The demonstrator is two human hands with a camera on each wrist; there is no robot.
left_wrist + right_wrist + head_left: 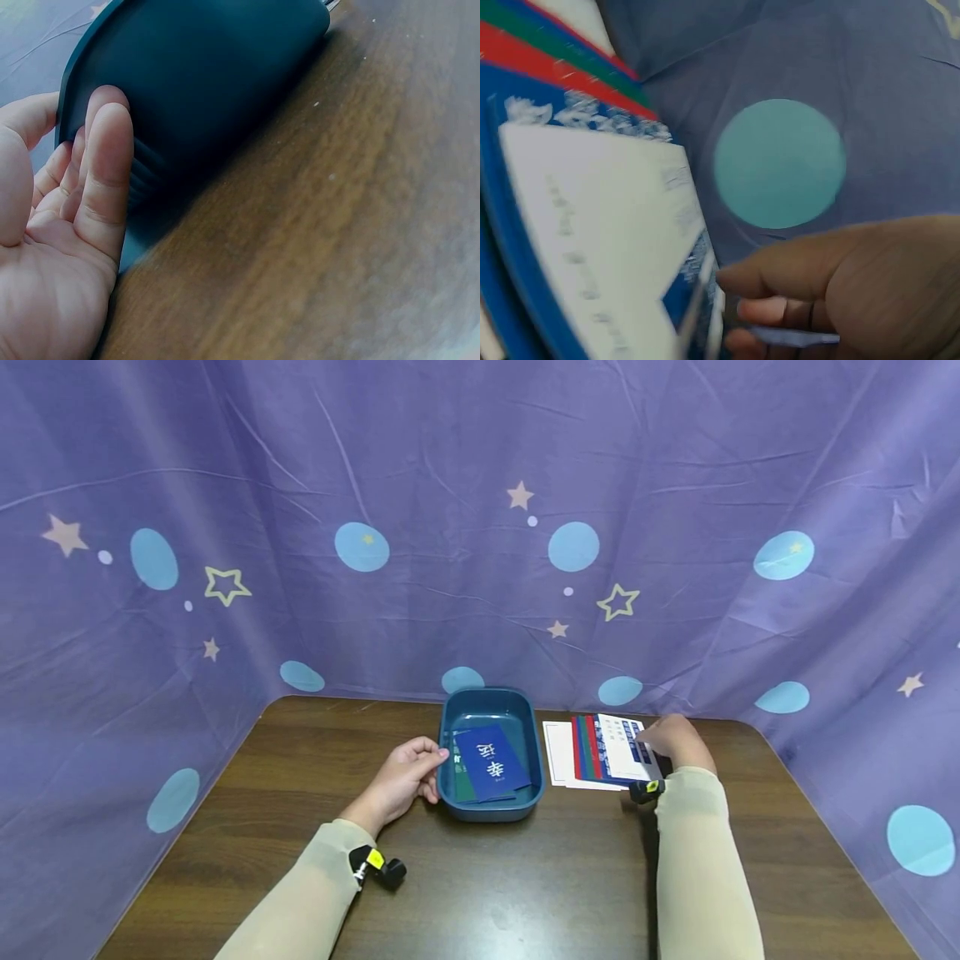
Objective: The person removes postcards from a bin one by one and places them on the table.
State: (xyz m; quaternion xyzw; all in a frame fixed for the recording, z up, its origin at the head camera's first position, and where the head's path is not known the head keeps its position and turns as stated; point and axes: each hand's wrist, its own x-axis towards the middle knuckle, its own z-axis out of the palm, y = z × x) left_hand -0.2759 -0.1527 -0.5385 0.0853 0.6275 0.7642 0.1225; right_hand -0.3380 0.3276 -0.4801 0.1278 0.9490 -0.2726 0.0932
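My left hand (405, 778) grips the left rim of a dark teal plastic bin (491, 814), thumb at the rim and fingers against the outer wall. In the left wrist view the fingers (106, 172) press the bin's side (195, 67). Inside the bin lie a blue card (491, 764) with white characters and a green card (462, 783) partly under it. To the right, my right hand (678, 742) pinches the right edge of a white-and-blue card (607, 225) on top of a fanned stack. Its fingertips (731, 279) are at the edge, where a blurred strip stands up.
Red, green and blue cards (587, 747) fan out leftward beneath the white one, over white sheets (558, 756). Brown wooden table (480, 885) lies under everything. A purple curtain (465, 610) with stars and dots closes off the back and sides.
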